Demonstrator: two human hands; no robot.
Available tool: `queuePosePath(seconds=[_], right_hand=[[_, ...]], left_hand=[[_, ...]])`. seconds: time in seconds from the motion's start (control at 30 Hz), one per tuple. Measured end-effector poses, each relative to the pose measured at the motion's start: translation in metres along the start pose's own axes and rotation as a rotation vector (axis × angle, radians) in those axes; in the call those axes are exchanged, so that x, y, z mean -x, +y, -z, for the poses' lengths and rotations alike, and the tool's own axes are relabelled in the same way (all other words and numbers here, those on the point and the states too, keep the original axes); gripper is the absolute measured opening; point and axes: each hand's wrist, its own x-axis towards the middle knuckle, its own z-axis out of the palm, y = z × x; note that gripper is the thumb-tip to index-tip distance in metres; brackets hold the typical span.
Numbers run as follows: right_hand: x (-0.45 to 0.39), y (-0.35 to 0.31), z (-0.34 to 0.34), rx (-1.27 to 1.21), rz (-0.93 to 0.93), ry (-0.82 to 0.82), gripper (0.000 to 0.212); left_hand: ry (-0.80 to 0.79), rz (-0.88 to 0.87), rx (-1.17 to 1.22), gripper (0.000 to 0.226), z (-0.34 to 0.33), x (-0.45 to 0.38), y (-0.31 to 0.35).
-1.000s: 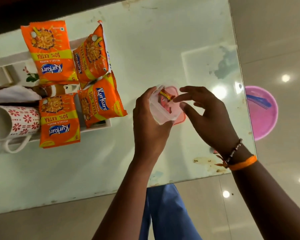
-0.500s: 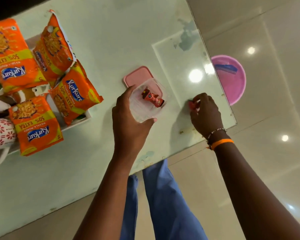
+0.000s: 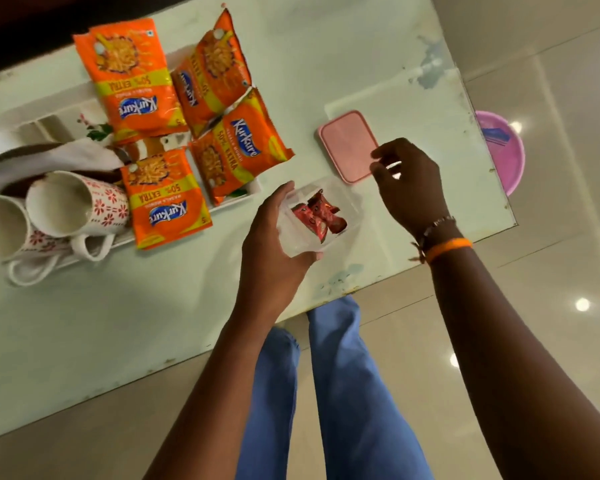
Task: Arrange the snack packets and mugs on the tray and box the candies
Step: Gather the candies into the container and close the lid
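My left hand (image 3: pixel 274 237) grips a small clear plastic box (image 3: pixel 352 206) near the table's front edge. Red-wrapped candies (image 3: pixel 317 214) lie inside it. My right hand (image 3: pixel 409 181) hovers at the right edge of the pink lid (image 3: pixel 345 143), which lies flat on the table beyond the box; thumb and forefinger are apart and hold nothing. Several orange snack packets (image 3: pixel 167 199) lie on the white tray (image 3: pixel 253 188) at the left. Two white mugs with red flowers (image 3: pixel 84 202) lie on their sides at the tray's near left.
A white cloth (image 3: pixel 49 157) lies on the tray behind the mugs. The glass table (image 3: pixel 118 323) ends just right of my right hand. On the floor beyond that edge stands a pink plastic basin (image 3: pixel 503 150). My blue-trousered legs (image 3: pixel 343 393) are below the front edge.
My right hand picked a red candy from the table's right edge; the candy now lies in the box. The hand has moved up to the pink lid. The camera shifted.
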Motion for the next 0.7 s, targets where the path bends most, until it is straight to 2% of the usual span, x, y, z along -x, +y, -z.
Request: queuePosePath(seconds=[0.13, 0.2, 0.3, 0.4, 0.57, 0.7], right_hand=[[-0.031, 0.01, -0.054, 0.272, -0.115, -0.192, 0.077], [-0.037, 0.014, -0.071, 0.362, -0.131, -0.178, 0.091], [-0.039, 0.018, -0.073, 0.354, -0.132, -0.074, 0.075], [-0.023, 0.016, -0.058, 0.294, -0.087, -0.106, 0.065], [0.031, -0.009, -0.028, 0.435, 0.184, -0.106, 0.066], [0.062, -0.037, -0.019, 0.632, 0.383, -0.261, 0.069]], left_hand=[[0.034, 0.059, 0.061, 0.092, 0.019, 0.017, -0.022], [0.054, 0.072, 0.106, 0.086, 0.026, 0.025, -0.03], [0.073, 0.082, 0.141, 0.079, 0.036, 0.034, -0.037], [0.096, 0.08, 0.162, 0.078, 0.047, 0.037, -0.038], [0.078, 0.025, 0.095, 0.077, 0.068, 0.035, -0.036], [0.036, -0.029, 0.001, 0.076, 0.079, 0.03, -0.038]])
